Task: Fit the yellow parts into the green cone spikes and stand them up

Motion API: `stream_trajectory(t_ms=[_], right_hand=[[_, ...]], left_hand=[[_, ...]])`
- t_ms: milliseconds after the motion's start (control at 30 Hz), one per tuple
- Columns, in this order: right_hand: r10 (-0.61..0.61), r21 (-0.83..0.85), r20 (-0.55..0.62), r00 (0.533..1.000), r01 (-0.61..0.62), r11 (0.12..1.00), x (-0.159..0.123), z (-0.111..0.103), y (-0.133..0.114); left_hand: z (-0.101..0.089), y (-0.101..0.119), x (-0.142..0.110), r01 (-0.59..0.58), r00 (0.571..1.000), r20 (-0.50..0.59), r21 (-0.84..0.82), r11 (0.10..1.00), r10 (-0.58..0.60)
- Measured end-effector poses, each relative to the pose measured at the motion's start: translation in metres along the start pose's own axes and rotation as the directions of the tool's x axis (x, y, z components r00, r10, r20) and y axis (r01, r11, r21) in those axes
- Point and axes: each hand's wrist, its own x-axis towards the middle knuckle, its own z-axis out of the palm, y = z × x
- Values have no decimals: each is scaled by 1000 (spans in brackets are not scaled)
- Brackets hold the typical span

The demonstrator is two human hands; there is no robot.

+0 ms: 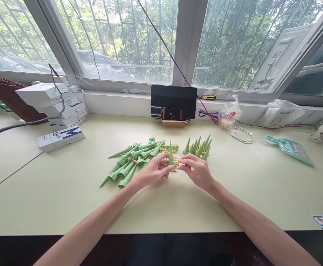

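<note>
My left hand grips a green plastic watering spike near its wide cap, with the pointed end up. Close to that cap, on its right side, my right hand is closed in a pinch; whatever is between its fingertips is too small to make out. Left of the hands lies a loose pile of similar green spikes, pointing several ways. Small yellow pieces are scattered behind the held spike, partly hidden by it and my fingers. Behind my right hand, several more green spikes stand upright among yellow parts.
A phone showing a timer leans against a black tablet at the back. White boxes stack up on the left. To the right are a plastic bag, a coiled white cable and a teal dustpan.
</note>
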Motion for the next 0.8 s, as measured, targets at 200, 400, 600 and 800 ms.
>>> stream_trajectory(t_ms=[200,400,600,800], right_hand=[[13,11,19,1000,-13,1000,1,-1,0],[71,44,60,996,-73,996,0,-1,0],[143,51,85,986,-147,988,1,-2,-3],[204,34,81,976,-207,978,3,0,-7]], left_hand=[[1,0,0,-5,1000,-7,12,1000,5],[0,-4,-1,24,1000,-4,72,997,-24],[3,-4,-1,12,1000,10,89,996,-13],[7,-2,-2,-32,999,16,91,995,30]])
